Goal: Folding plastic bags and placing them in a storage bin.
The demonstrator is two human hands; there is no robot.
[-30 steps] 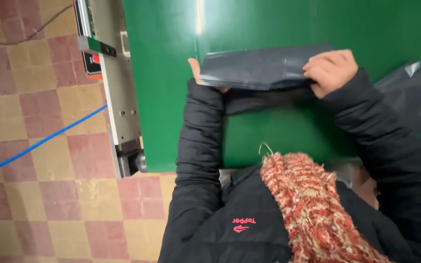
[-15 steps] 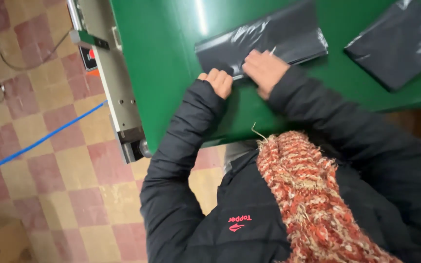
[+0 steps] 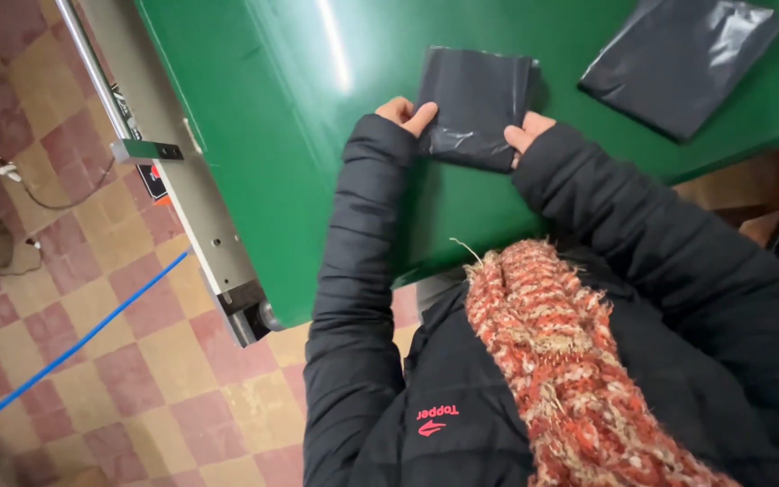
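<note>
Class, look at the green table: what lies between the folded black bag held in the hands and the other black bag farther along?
Nothing: the head view shows only bare green table between the folded black bag and the other black bag.

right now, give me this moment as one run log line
left hand: on folded black bag left edge | right hand: on its right edge | bag on green table | second black bag apart

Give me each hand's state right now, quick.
Left hand: fingers closed on the left edge of the folded black plastic bag.
Right hand: gripping the same bag's lower right edge.
</note>
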